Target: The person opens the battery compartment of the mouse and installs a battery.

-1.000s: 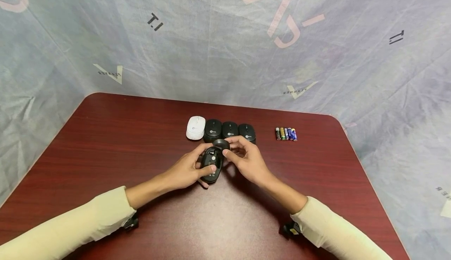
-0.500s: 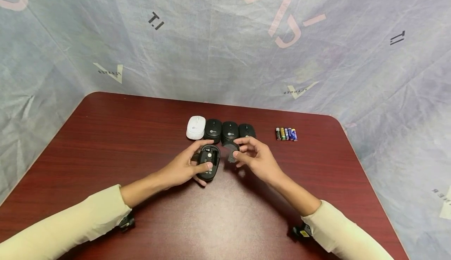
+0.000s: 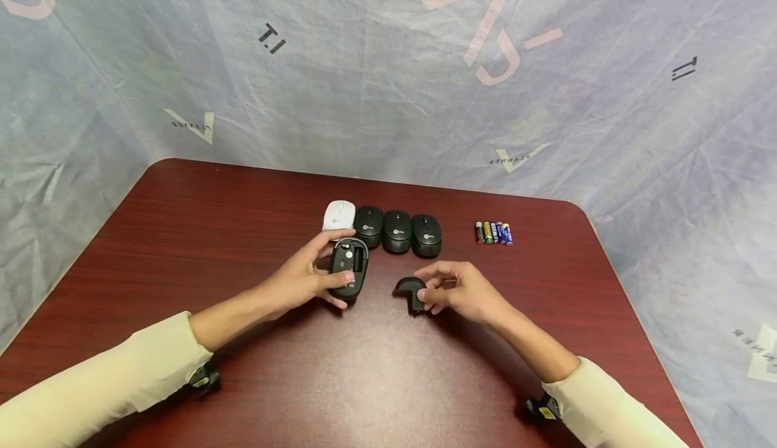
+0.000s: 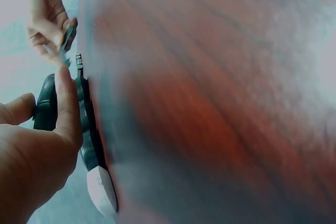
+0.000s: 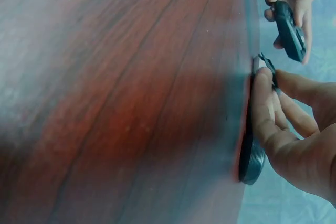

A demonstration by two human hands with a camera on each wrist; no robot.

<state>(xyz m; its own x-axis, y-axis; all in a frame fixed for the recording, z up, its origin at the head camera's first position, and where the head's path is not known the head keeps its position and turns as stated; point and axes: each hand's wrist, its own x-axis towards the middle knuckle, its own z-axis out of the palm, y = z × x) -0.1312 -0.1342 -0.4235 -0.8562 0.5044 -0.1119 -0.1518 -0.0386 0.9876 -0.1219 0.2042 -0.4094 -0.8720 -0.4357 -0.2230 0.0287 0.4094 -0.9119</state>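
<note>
My left hand (image 3: pixel 312 272) grips a black computer mouse (image 3: pixel 350 259) with its underside up, thumb across the bottom. An open battery slot shows on that underside. To the right, my right hand (image 3: pixel 459 291) pinches the mouse's black battery cover (image 3: pixel 413 289), a curved piece with a tab, between thumb and fingers. Cover and mouse are apart, both held above the table. In the right wrist view the mouse (image 5: pixel 290 31) is seen edge-on in the left hand, and the cover (image 5: pixel 269 68) shows only as a thin dark edge.
Behind the hands a white mouse (image 3: pixel 338 214) and three black mice (image 3: pixel 397 231) stand in a row. Several batteries (image 3: pixel 494 233) lie side by side at the right on the dark red table (image 3: pixel 255 205). A printed grey cloth (image 3: pixel 364 97) hangs behind the table.
The battery cover has come off the mouse and moved right and toward me in my right hand. My left hand has shifted slightly left and away with the mouse.
</note>
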